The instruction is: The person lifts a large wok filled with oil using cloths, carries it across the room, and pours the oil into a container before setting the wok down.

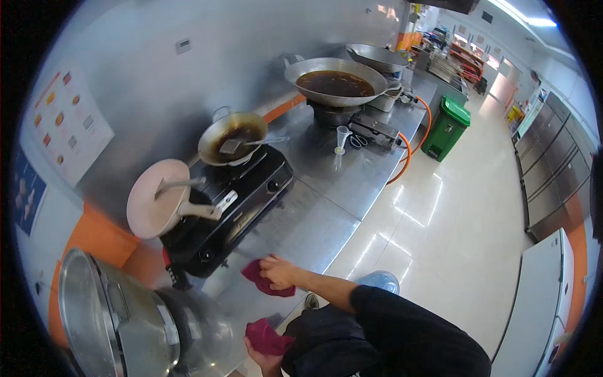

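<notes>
My right hand (281,274) has its fingers bunched over a dark red cloth (253,272), which lies against the steel counter (320,207) in front of the gas stove. Lower down, close to my body, my left hand (266,362) is closed on a second dark red cloth (269,339), just off the counter's near edge. The black two-burner stove (245,217) is the nearest appliance to my right hand. On it rest a pale pink frying pan (143,204) with a utensil inside and a small wok (217,139) holding dark liquid and a spatula (231,147).
Large metal pots (94,308) stand at the lower left. Farther along the counter are a big wok (336,94) of dark liquid, scissors (358,141) and a small clear measuring cup (342,135). An orange hose (408,157) hangs over the edge near a green bin (447,129).
</notes>
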